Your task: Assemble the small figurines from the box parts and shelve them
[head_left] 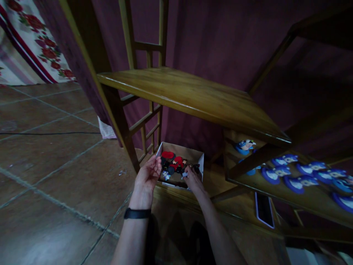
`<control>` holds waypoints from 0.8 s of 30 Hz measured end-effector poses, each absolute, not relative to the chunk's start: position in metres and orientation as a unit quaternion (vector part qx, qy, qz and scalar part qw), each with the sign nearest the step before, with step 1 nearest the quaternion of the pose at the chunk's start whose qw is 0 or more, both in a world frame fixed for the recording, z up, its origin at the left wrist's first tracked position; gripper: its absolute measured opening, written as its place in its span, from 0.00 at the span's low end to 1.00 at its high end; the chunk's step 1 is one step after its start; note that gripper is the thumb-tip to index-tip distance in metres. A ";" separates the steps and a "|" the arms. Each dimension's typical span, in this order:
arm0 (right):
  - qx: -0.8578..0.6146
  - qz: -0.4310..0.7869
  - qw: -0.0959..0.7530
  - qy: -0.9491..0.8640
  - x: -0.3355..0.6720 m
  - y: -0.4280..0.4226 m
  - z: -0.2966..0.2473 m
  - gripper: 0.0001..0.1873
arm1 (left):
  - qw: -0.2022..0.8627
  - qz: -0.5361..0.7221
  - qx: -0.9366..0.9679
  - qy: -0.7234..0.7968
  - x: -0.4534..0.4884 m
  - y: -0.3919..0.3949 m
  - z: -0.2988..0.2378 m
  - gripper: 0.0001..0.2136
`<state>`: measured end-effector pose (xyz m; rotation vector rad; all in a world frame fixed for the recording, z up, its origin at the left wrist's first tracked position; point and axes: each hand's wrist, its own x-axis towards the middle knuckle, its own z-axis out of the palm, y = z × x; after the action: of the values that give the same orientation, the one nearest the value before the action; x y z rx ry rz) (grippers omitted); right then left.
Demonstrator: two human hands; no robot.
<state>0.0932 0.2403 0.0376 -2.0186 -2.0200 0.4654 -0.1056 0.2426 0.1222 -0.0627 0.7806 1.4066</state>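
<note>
A shallow cardboard box [182,149] with white sides sits on the lowest board of a wooden shelf. Inside it lie several small red and black figurines [178,161], and a white and blue figurine [166,175] near the front left. My right hand [193,179] reaches into the box's right side, its fingers bent together around a small pale figurine [184,174] that is partly covered. At the left rim, palm up with loosely curled fingers, is my left hand [149,172], with nothing visible in it. A black band circles my left wrist.
A wooden shelf board [176,88] juts out above the box. Several blue-and-white figurines [275,173] on round bases stand on the shelf to the right. Below them lies a dark phone-like rectangle [264,209]. A black cable [49,133] crosses the tiled floor at left.
</note>
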 end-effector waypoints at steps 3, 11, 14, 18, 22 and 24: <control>-0.667 0.183 0.130 -0.711 0.098 0.234 0.042 0.12 | 0.693 0.632 -0.023 0.347 -0.105 0.243 0.119 0.10; -0.615 0.248 0.136 -0.736 0.115 0.228 0.042 0.02 | 0.691 0.640 0.010 0.335 -0.105 0.243 0.114 0.09; -0.613 0.279 0.140 -0.726 0.120 0.231 0.039 0.02 | 0.692 0.639 -0.001 0.336 -0.104 0.242 0.117 0.09; -0.649 0.263 0.180 -0.691 0.129 0.237 0.036 0.06 | 0.693 0.635 -0.011 0.343 -0.103 0.241 0.121 0.09; -0.671 0.233 0.186 -0.679 0.135 0.244 0.033 0.09 | 0.688 0.635 0.000 0.351 -0.102 0.242 0.121 0.09; -0.668 0.242 0.203 -0.674 0.136 0.247 0.029 0.09 | 0.690 0.636 0.004 0.347 -0.102 0.242 0.120 0.09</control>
<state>0.1361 0.2472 0.0294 -1.8651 -1.8798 0.6755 -0.1025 0.2424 0.1200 0.0079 0.7751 1.4218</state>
